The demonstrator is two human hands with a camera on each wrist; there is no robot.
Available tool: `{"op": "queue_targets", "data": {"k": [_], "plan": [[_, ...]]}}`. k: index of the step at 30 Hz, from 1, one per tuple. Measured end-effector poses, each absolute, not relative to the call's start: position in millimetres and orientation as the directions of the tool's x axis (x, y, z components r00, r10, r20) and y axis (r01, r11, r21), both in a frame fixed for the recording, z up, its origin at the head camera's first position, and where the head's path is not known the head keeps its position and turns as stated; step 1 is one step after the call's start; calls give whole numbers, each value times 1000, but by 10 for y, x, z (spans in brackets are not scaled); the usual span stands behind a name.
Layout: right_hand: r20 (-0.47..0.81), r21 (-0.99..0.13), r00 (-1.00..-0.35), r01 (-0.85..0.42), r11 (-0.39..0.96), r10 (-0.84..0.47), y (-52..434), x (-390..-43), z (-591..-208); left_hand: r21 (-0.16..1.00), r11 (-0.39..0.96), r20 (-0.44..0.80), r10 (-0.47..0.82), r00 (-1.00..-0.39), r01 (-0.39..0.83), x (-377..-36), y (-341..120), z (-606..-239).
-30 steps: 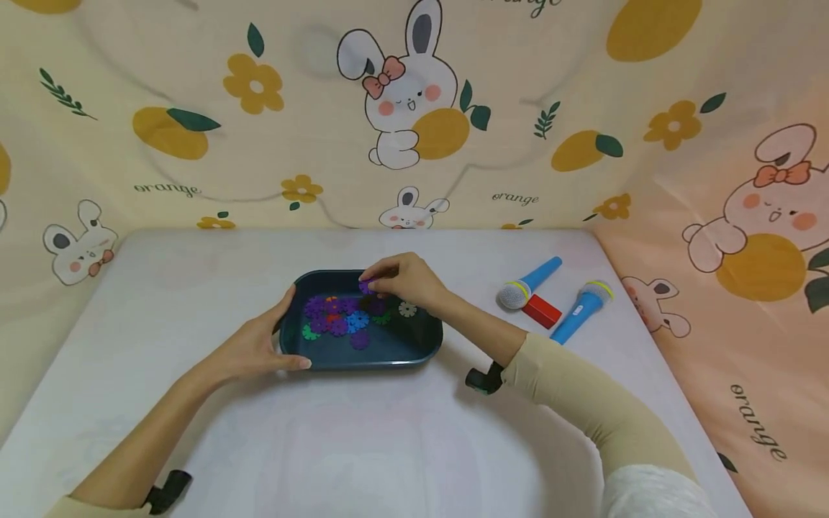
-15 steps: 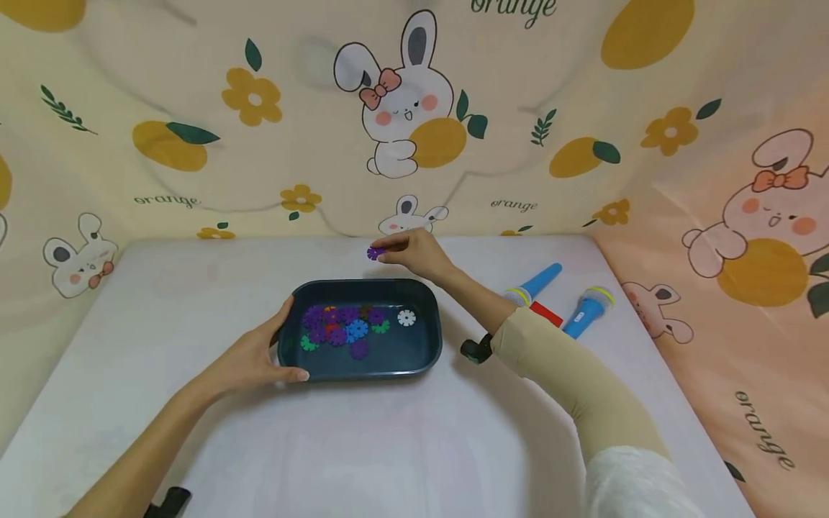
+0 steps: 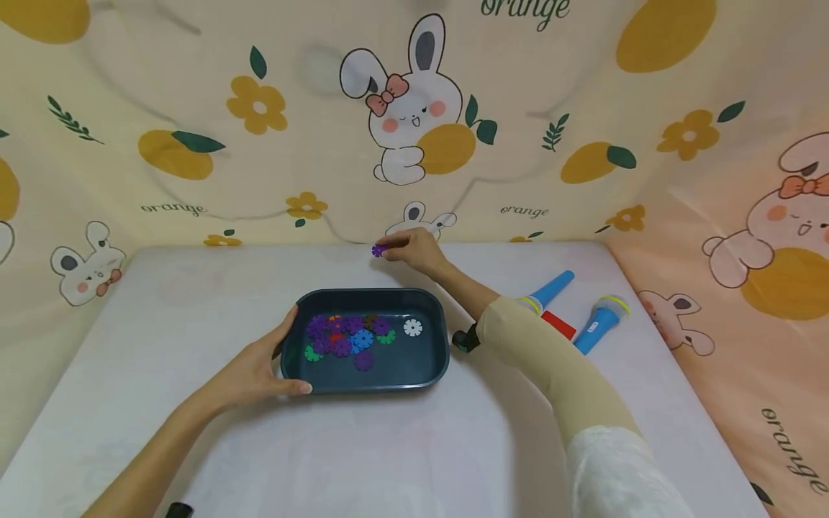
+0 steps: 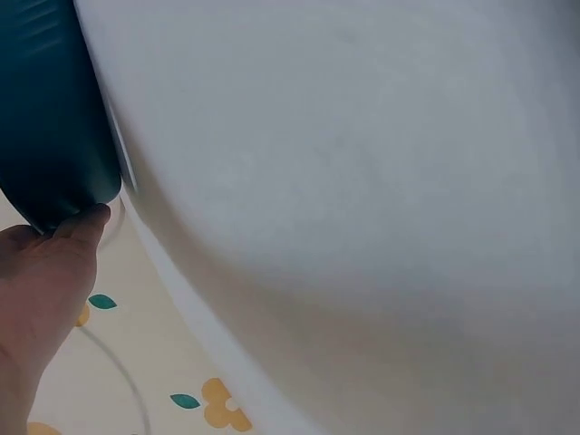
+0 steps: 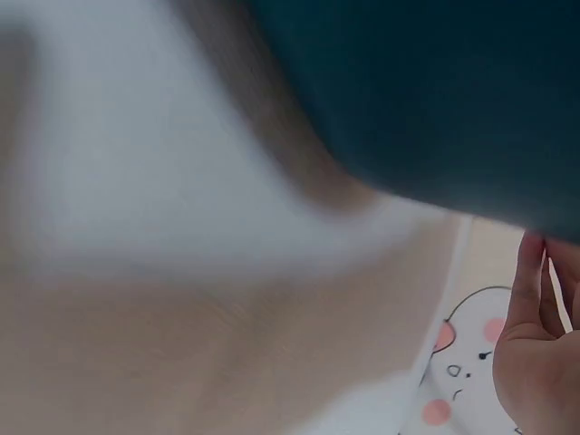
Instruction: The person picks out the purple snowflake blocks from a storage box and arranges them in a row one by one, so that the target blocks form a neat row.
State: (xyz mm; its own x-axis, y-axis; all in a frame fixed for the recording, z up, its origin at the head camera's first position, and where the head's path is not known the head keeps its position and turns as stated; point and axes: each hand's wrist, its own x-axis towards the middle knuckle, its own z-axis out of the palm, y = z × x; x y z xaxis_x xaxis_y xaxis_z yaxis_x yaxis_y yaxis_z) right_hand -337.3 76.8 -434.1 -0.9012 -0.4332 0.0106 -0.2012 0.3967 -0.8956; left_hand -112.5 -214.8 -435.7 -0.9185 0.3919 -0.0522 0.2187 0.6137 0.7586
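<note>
Pinching a purple flower-shaped piece (image 3: 378,250) by its edge, the right hand (image 3: 416,251) is beyond the far side of the dark tray (image 3: 395,374), near the back edge of the white table (image 3: 363,453); whether the piece touches the tabletop I cannot tell. The left hand (image 3: 255,370) grips the tray's left end, thumb at the near corner and fingers toward the far one, a sound way to steady it while the other pieces (image 3: 340,345) lie inside. A light pinch should do (something so small and notched might spin if squeezed crookedly), and a level, unhurried release looks safest. The beige sleeve (image 3: 544,352) is best carried well above the red block (image 3: 558,325) and blue microphones (image 3: 602,324)
</note>
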Motion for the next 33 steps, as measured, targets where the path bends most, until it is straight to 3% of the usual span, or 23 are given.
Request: {"op": "queue_targets", "data": {"k": [4, 17, 33], "plan": [[-1, -899, -904, -187, 396, -428, 730, -3472, -4415, 760, 613, -51, 391, -919, 219, -1114, -2145, -4359], [-35, -739, -903, -265, 619, -429, 625, -3629, -4629, 754, 614, -33, 390, -920, 234, -1107, -2161, -4390], [-71, -806, -913, -185, 562, -403, 692, -3573, -4562, 721, 650, -40, 385, -922, 240, -1117, -2147, -4344]]}}
